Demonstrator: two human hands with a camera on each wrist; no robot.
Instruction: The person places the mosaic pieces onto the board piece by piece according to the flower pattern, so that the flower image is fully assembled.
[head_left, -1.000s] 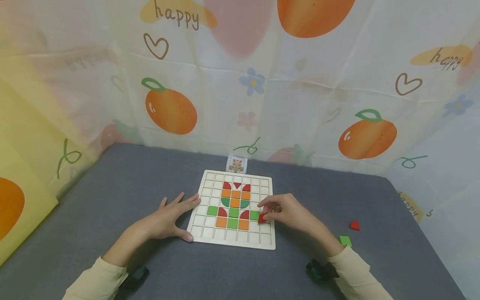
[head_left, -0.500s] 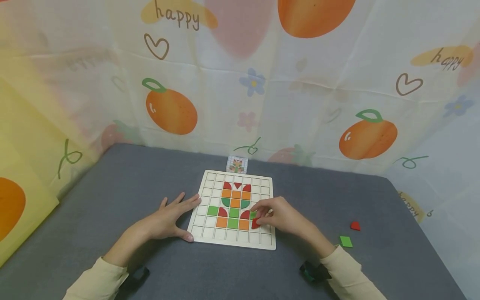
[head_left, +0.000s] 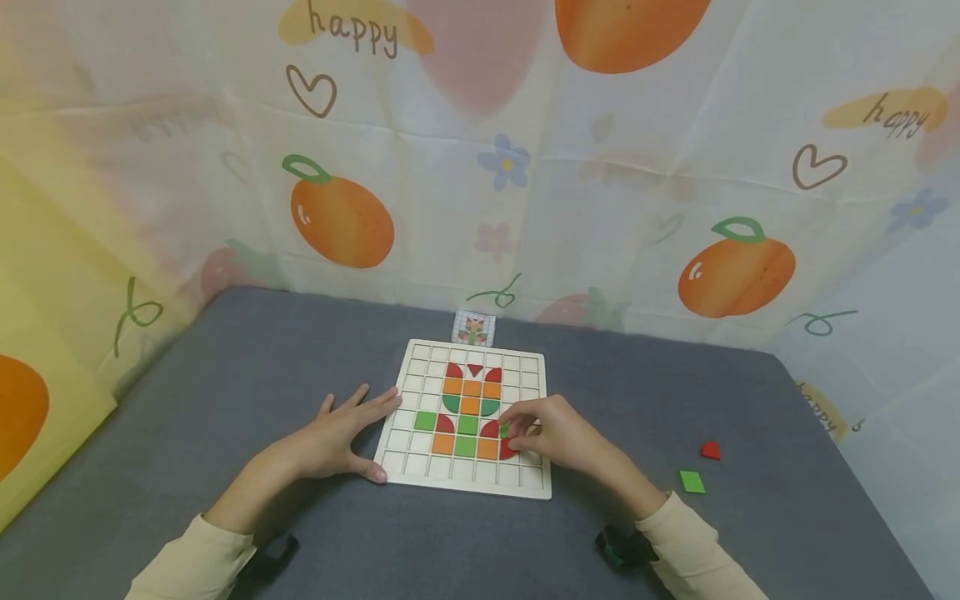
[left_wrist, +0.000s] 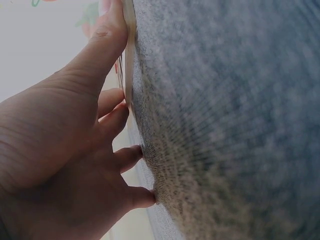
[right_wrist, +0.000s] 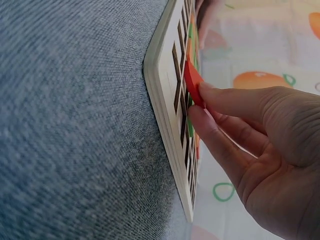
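A pale wooden grid board (head_left: 420, 354) lies on the grey table, with red, orange and green tiles set in its middle cells. My right hand (head_left: 551, 433) pinches a red tile (head_left: 508, 450) over a cell beside the orange tile in the lower row; the right wrist view shows the red tile (right_wrist: 192, 84) tilted against the board (right_wrist: 162, 85). My left hand (head_left: 337, 437) lies flat with straight fingers on the board's left edge. In the left wrist view its thumb (left_wrist: 97, 52) presses the board's rim (left_wrist: 129, 55).
A loose red tile (head_left: 710, 451) and a green tile (head_left: 692, 481) lie on the table to the right of the board. A small pattern card (head_left: 473, 328) stands behind the board. A fruit-printed cloth (head_left: 480, 167) walls the table at the back and sides.
My right hand has carried the red tile leftward and a little down, from the board's right edge to the cell beside the orange tile. The left hand has stayed put.
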